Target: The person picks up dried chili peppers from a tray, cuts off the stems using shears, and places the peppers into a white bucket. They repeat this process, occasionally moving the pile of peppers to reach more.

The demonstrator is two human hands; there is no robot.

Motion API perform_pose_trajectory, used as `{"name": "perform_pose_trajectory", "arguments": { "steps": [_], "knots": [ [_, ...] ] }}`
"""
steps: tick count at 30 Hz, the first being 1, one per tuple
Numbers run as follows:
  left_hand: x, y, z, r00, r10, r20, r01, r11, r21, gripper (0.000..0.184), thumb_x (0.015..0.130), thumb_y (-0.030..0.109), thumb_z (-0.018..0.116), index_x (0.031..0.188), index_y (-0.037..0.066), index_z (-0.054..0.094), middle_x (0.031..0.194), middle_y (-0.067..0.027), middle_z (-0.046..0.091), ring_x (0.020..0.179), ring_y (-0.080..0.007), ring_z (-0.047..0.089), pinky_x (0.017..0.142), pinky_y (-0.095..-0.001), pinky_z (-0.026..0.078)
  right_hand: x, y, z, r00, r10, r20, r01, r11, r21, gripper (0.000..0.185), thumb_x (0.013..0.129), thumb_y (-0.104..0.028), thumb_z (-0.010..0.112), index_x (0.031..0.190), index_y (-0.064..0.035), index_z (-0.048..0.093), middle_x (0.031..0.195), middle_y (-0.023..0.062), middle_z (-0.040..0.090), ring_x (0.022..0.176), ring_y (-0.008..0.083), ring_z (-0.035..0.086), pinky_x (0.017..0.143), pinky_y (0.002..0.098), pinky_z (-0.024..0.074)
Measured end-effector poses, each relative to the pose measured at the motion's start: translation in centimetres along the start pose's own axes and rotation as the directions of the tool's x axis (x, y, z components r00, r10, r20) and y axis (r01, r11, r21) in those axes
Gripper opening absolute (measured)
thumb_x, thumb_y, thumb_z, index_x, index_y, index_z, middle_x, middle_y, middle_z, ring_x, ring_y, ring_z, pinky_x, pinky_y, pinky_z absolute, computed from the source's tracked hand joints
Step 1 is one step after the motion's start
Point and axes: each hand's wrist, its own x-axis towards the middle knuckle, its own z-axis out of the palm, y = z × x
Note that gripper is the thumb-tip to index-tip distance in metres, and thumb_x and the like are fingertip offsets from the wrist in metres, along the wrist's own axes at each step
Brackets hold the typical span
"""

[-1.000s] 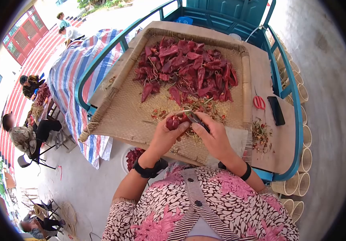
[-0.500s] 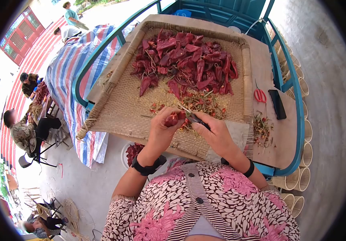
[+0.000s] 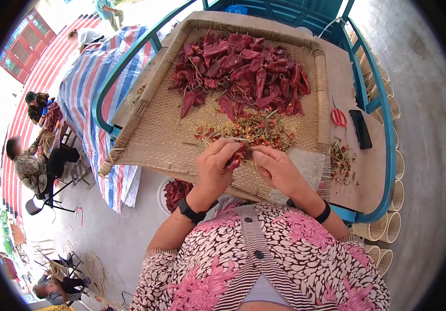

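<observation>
My left hand (image 3: pixel 215 168) is closed around a dried red pepper (image 3: pixel 237 157), whose stem end faces right. Pinched fingers of my right hand (image 3: pixel 282 172) meet that end; a small dark tool shows only partly between them. Both hands are over the near part of a woven tray (image 3: pixel 142 103). Beyond them lies a heap of dried red peppers (image 3: pixel 243 70). Cut stems and red scraps (image 3: pixel 267 132) are scattered with yellow seeds just past my fingertips.
Red-handled scissors (image 3: pixel 338 117), a black phone (image 3: pixel 360 129) and more stem scraps (image 3: pixel 341 163) lie on the board at right. A blue metal rail (image 3: pixel 387 171) borders it. A tub of red peppers (image 3: pixel 176 194) stands below left. Several people sit or stand at left.
My hands have drawn closer together at the pepper's stem end. The right hand has turned, so the dark tool handle seen before is now mostly hidden. The view has shifted slightly.
</observation>
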Motion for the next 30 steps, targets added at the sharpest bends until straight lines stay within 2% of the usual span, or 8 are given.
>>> {"name": "perform_pose_trajectory", "arguments": {
  "steps": [4,10,14,19,23,25,28,30],
  "knots": [
    [-0.7,-0.8,1.0,0.993,-0.117,-0.020,0.111,0.975,-0.191,0.030,0.070,-0.011,0.063,0.096,0.003,0.062,0.088,-0.0109,0.061,0.080,-0.0277,0.062,0.067,-0.0305,0.048,-0.3,-0.9,0.3,0.953,0.265,0.147,-0.303,0.840,0.450,0.021,0.100,-0.034,0.046,0.095,-0.0139,0.053,0.061,-0.0052,0.039,0.038,0.0032,0.028,0.032,0.0200,0.0221],
    [-0.2,-1.4,0.7,0.984,-0.163,0.065,0.175,0.935,-0.307,0.026,0.075,-0.011,0.061,0.097,0.004,0.061,0.087,-0.0100,0.059,0.077,-0.0271,0.059,0.068,-0.0290,0.047,-0.1,-0.1,-0.1,0.893,0.230,0.386,-0.449,0.487,0.749,0.023,0.101,-0.034,0.044,0.097,-0.0131,0.052,0.061,-0.0043,0.041,0.038,0.0042,0.029,0.031,0.0208,0.0230],
    [0.9,-0.8,-1.0,0.937,-0.183,0.296,0.234,0.961,-0.149,0.022,0.075,-0.007,0.062,0.094,0.005,0.060,0.085,-0.0089,0.057,0.077,-0.0264,0.060,0.066,-0.0318,0.047,-0.5,1.0,0.8,0.986,0.162,-0.043,-0.133,0.911,0.390,0.022,0.100,-0.031,0.047,0.104,-0.0106,0.055,0.062,-0.0048,0.041,0.040,0.0036,0.029,0.034,0.0212,0.0215],
    [1.9,0.8,-1.6,0.917,-0.088,0.390,-0.018,0.965,0.260,0.011,0.076,0.004,0.064,0.086,0.008,0.061,0.081,-0.0087,0.056,0.079,-0.0301,0.060,0.063,-0.0386,0.046,-0.4,1.4,1.7,0.979,0.101,-0.179,-0.061,0.974,0.220,0.021,0.098,-0.028,0.052,0.106,-0.0085,0.057,0.062,-0.0057,0.041,0.043,0.0026,0.028,0.037,0.0213,0.0208],
    [-0.6,-3.1,-0.8,0.861,-0.137,0.490,-0.117,0.884,0.453,0.012,0.076,0.009,0.065,0.085,0.011,0.059,0.080,-0.0076,0.056,0.077,-0.0307,0.060,0.062,-0.0416,0.046,0.1,2.1,1.2,0.884,-0.278,-0.375,0.225,0.958,-0.180,0.025,0.098,-0.029,0.051,0.107,-0.0069,0.057,0.060,-0.0060,0.041,0.043,0.0025,0.029,0.037,0.0208,0.0212],
    [-0.8,-2.7,-1.6,0.855,-0.117,0.505,-0.114,0.908,0.404,0.014,0.075,0.008,0.065,0.088,0.011,0.059,0.079,-0.0085,0.056,0.078,-0.0313,0.060,0.064,-0.0423,0.046,-0.9,-1.7,0.1,0.922,-0.167,-0.351,0.193,0.980,0.041,0.029,0.099,-0.033,0.050,0.108,-0.0060,0.057,0.063,-0.0050,0.042,0.043,0.0027,0.031,0.036,0.0209,0.0226],
    [-0.4,-2.9,-3.4,0.869,-0.191,0.457,-0.016,0.911,0.412,0.017,0.074,0.010,0.067,0.089,0.010,0.058,0.080,-0.0110,0.057,0.080,-0.0332,0.059,0.066,-0.0431,0.046,0.0,0.4,-1.7,0.940,0.268,-0.211,-0.184,0.920,0.347,0.038,0.099,-0.039,0.047,0.112,-0.0047,0.055,0.067,-0.0028,0.044,0.042,0.0033,0.033,0.035,0.0198,0.0248],
    [1.8,-4.6,-4.4,0.883,-0.269,0.384,0.076,0.890,0.449,0.021,0.072,0.012,0.069,0.089,0.009,0.058,0.082,-0.0131,0.057,0.080,-0.0351,0.059,0.068,-0.0438,0.047,0.4,0.7,-2.7,0.914,0.394,0.097,-0.338,0.607,0.720,0.040,0.099,-0.041,0.045,0.113,-0.0049,0.053,0.070,-0.0016,0.045,0.041,0.0035,0.034,0.034,0.0192,0.0264]
  ]
}}
